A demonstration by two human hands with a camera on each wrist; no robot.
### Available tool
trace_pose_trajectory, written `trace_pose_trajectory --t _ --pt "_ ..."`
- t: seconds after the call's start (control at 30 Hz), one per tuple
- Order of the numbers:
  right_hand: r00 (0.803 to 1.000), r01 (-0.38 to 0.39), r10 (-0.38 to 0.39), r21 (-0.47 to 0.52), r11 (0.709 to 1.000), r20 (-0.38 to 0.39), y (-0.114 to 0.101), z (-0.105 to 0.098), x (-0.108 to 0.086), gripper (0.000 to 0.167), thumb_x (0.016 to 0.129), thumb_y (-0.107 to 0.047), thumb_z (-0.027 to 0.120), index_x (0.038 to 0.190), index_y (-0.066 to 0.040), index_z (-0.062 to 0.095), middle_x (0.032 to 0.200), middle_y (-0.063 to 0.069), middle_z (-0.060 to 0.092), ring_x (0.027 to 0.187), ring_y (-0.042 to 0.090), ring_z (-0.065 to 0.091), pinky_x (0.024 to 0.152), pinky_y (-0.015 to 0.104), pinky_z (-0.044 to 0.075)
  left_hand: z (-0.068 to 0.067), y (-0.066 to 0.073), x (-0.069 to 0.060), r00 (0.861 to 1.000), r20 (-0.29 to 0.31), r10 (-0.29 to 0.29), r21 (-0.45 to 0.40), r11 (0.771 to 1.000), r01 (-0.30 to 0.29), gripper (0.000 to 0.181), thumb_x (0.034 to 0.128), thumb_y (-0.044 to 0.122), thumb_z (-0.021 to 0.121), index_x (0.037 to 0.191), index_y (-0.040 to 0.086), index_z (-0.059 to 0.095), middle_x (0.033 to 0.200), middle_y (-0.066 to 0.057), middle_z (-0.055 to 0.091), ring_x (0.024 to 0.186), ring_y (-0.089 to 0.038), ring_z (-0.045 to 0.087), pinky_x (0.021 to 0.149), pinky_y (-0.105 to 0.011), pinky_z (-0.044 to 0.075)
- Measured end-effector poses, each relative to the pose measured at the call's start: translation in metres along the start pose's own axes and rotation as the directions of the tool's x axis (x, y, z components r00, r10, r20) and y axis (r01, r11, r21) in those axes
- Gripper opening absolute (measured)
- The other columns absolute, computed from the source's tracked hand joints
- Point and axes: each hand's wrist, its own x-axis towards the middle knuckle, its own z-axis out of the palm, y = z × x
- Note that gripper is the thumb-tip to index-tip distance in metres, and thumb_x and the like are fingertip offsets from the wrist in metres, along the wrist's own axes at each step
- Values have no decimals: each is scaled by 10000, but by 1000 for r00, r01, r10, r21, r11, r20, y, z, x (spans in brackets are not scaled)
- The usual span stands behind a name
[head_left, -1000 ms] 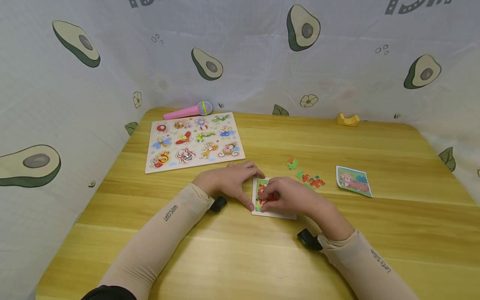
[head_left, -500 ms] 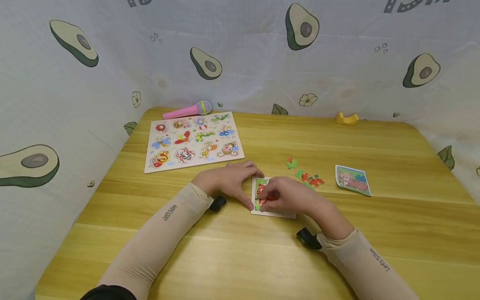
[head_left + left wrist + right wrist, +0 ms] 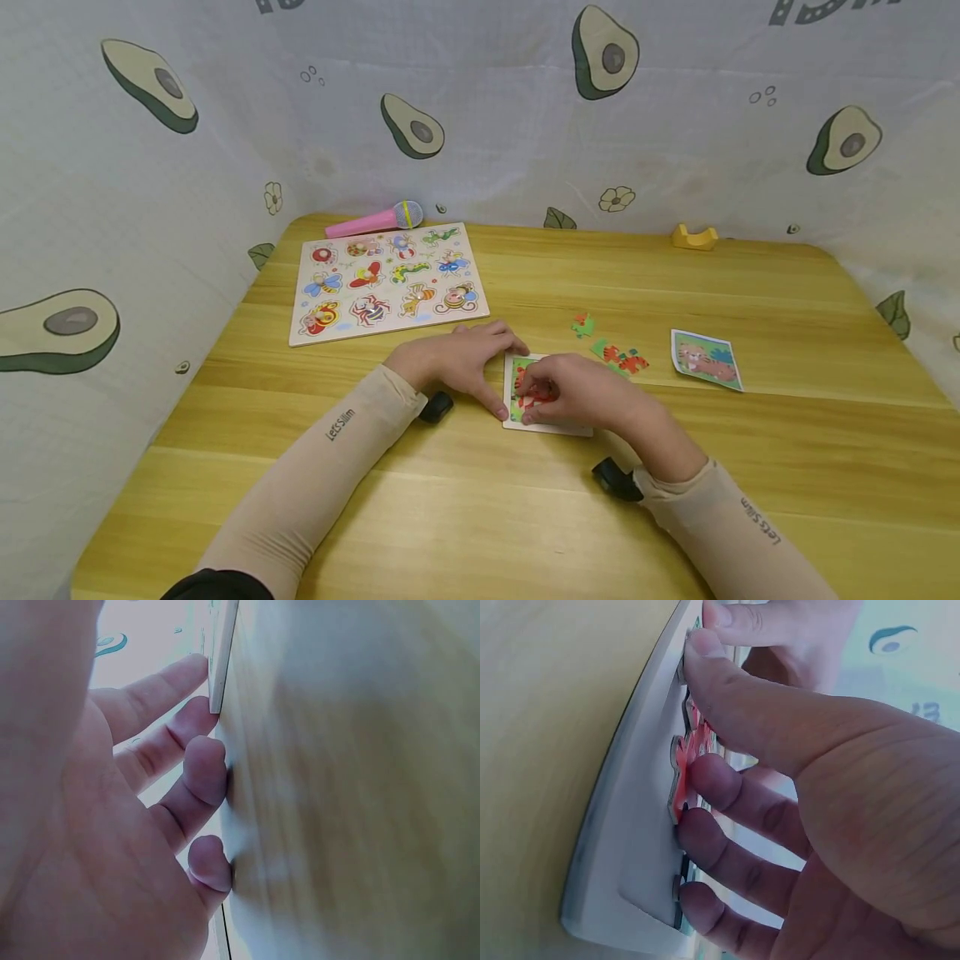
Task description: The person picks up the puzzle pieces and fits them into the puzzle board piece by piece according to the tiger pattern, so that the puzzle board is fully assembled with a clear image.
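A small white-framed jigsaw board (image 3: 551,429) lies on the table, with red tiger and green pieces (image 3: 519,385) in it. My left hand (image 3: 465,367) spans its left edge, thumb at the near corner and fingers at the far one. In the left wrist view, the fingertips (image 3: 204,769) touch the table and board edge. My right hand (image 3: 581,396) is over the board, thumb and fingertips pressing on pieces; the right wrist view shows a red piece (image 3: 679,776) under the fingers, slightly raised. The hand hides much of the picture.
Several loose jigsaw pieces (image 3: 624,360) lie behind the right hand, one green piece (image 3: 582,326) apart from them. A picture card (image 3: 707,361) is at the right. An insect peg puzzle (image 3: 390,283), a pink toy microphone (image 3: 375,221) and a yellow holder (image 3: 694,238) stand farther back.
The right hand's fingertips have shifted very slightly on the pieces. The left hand and the board stay in place.
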Motion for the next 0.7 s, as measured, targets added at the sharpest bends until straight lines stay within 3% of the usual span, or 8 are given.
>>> trace_pose_trajectory --t 0.37,0.53,0.7 --pt "998 -56 55 29 998 21 0 0 -2 129 904 -204 777 1027 -179 801 928 -100 649 806 76 567 721 302 489 1 -1 1 1000 -1 1 4 1000 -1 916 708 629 841 1441 207 489 1357 75 430 1297 -57 360 1032 -466 279" --pt "999 -46 45 20 999 9 0 1 -3 105 911 -194 770 1010 -183 803 865 -115 634 753 79 546 685 289 483 1 -1 2 1000 4 -3 5 1000 3 912 712 621 843 1444 210 486 1359 75 428 1301 -57 359 1039 -472 276" --pt "999 -23 23 17 1000 26 -1 -1 -5 199 860 -282 824 1018 -166 787 843 -100 614 734 80 535 664 278 474 2 0 2 1000 3 -6 7 1000 6 912 709 624 843 1441 209 491 1355 74 434 1299 -65 360 1044 -478 275"
